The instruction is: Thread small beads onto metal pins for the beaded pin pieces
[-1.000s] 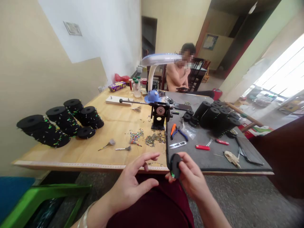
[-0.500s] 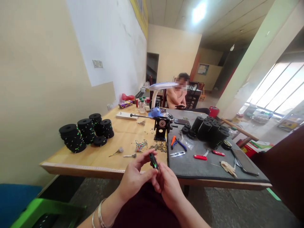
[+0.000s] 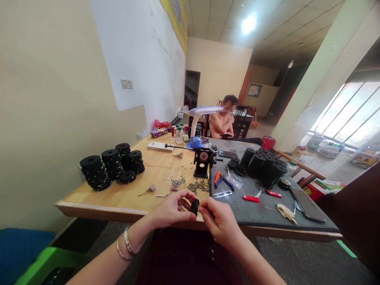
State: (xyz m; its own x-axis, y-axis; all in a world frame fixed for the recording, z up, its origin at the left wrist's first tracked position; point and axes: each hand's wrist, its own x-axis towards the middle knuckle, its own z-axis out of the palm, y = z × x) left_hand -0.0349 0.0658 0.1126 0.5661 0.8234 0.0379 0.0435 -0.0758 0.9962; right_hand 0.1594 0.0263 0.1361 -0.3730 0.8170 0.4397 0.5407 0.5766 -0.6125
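So I'm now holding the black spool (image 3: 194, 206) in my left hand (image 3: 175, 206) instead of my right, which is leaving my right hand (image 3: 221, 217) free for fiddling at its rim. Left thumb and fingers are curling partway closed around it; right fingertips are bunching together right beside it, can't tell if they're pinching anything. Colorful bits (image 3: 177, 183) are lying just beyond my grip.

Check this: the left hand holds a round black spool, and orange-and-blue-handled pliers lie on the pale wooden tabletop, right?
Wrong surface: the pliers lie on the grey rectangular mat, as the head view shows; the left hand does hold the spool.
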